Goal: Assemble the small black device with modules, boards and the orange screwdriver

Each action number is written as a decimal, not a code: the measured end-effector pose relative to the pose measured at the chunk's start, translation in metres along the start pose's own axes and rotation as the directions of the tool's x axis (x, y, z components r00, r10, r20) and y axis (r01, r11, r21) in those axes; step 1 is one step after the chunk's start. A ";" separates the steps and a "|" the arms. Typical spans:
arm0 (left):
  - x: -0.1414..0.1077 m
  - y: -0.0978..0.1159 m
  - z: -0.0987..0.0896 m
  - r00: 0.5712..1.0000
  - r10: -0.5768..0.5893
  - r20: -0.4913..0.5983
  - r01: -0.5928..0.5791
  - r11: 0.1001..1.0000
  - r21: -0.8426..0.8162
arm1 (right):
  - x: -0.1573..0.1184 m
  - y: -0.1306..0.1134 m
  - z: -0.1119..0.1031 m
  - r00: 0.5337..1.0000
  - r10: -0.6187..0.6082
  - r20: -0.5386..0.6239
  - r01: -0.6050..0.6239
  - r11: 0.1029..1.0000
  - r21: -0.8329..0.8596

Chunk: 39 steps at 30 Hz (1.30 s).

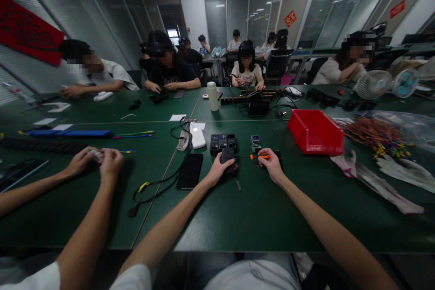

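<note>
My left hand is closed around a small black rectangular case, held upright just above the table. My right hand grips a slim orange tool; a thin dark shaft seems to run from it leftward to the case, though its exact kind is too small to make out. Behind the case lies a black tray with several compartments. Small circuit boards sit just beyond my right hand, and a flat dark object is partly hidden beside it.
A black phone, cables and a white power bank lie left of my hands. A red bin, bundled wires and gloves are to the right. A co-worker's hands work at the left; a bottle stands behind.
</note>
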State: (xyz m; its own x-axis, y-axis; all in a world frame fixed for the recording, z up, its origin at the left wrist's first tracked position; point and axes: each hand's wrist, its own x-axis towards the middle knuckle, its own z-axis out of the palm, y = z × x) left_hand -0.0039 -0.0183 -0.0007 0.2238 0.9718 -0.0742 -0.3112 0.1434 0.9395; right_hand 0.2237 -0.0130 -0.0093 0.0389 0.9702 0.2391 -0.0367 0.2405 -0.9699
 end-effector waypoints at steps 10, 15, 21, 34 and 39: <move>0.002 -0.003 -0.001 1.000 0.003 -0.009 -0.003 1.000 -0.007 | -0.001 -0.002 0.000 1.000 0.013 -0.028 -0.015 0.998 -0.061; 0.001 -0.002 0.000 1.000 0.002 -0.004 -0.002 1.000 -0.008 | 0.000 0.000 0.000 0.999 0.010 -0.041 -0.010 1.000 0.010; 0.001 -0.001 0.001 1.000 -0.002 -0.025 0.002 1.000 -0.013 | 0.001 -0.001 -0.001 1.000 -0.012 -0.025 0.012 1.000 0.004; 0.003 -0.003 -0.001 1.000 0.007 0.005 -0.007 1.000 -0.005 | -0.001 -0.002 -0.001 0.999 -0.013 -0.030 0.010 0.993 -0.122; 0.002 -0.004 -0.001 1.000 0.002 0.004 -0.002 1.000 -0.020 | 0.000 0.001 -0.002 1.000 -0.005 -0.025 0.004 0.999 -0.037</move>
State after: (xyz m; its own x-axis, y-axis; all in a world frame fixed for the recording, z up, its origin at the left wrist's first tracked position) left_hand -0.0030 -0.0167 -0.0045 0.2267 0.9714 -0.0710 -0.3298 0.1452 0.9328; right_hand 0.2253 -0.0124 -0.0099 0.0635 0.9681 0.2424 0.0003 0.2429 -0.9700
